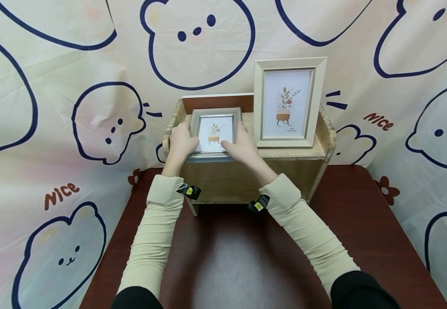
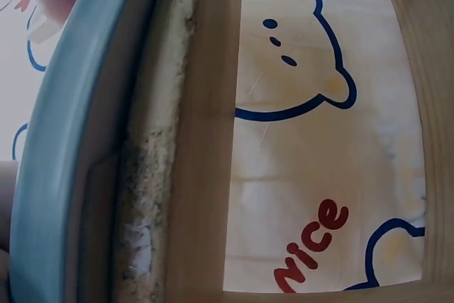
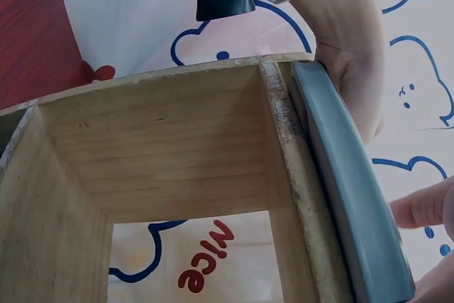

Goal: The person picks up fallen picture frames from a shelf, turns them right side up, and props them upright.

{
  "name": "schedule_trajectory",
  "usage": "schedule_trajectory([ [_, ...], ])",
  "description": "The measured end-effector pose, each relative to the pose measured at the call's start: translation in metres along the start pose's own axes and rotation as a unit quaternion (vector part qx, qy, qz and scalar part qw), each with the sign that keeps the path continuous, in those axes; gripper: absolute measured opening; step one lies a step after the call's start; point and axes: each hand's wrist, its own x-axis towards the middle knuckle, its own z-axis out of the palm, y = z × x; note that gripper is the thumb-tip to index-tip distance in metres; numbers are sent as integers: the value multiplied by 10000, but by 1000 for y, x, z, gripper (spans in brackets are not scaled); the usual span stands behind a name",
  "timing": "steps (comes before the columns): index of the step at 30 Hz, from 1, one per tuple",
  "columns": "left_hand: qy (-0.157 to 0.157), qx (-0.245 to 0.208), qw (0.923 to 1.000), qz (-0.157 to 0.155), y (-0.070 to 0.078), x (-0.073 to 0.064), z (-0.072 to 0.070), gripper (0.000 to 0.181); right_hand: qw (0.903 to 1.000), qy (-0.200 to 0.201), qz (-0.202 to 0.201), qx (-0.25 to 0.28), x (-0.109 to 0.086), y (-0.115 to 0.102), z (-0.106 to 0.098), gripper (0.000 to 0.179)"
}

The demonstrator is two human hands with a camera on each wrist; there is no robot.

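Note:
A small picture frame (image 1: 214, 153) with a plant print leans on the left part of a wooden shelf (image 1: 223, 180). My left hand (image 1: 182, 142) grips its left side, fingers behind the edge. On its right side my right hand (image 1: 244, 147) holds it, thumb (image 3: 422, 207) over the front and the fingers mostly hidden behind. The frame's blue-grey bottom edge (image 3: 355, 182) lies along the shelf's rough front edge in the right wrist view; the same blue-grey edge (image 2: 67, 154) shows in the left wrist view.
A larger cream picture frame (image 1: 290, 141) with a similar print stands upright on the shelf's right part. The shelf rests on a dark red-brown table (image 1: 231, 257). Behind hangs a bear-patterned cloth (image 1: 103, 60). Below the shelf top is an open wooden compartment (image 3: 163, 147).

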Motion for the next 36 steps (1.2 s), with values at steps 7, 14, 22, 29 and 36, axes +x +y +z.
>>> schedule_trajectory([
  [7, 166, -226, 9993, -242, 0, -1, 4, 66, 9994, 260, 50, 207, -1, 2, 5, 76],
  [14, 395, -450, 9980, -186, 3, -4, 5, 62, 9973, 547, -57, 485, -6, 0, 7, 73],
  [22, 821, -580, 9945, 308, 4, -8, 6, 51, 9945, 820, -594, 264, -7, 5, 12, 77],
  [29, 970, -960, 9905, 186, 1, -10, 2, 50, 9865, 1269, -1022, 167, -6, 9, 16, 75],
  [36, 379, -1755, 9837, -31, -1, -3, -16, 52, 9783, 1533, -1360, 298, -5, 12, 18, 73],
])
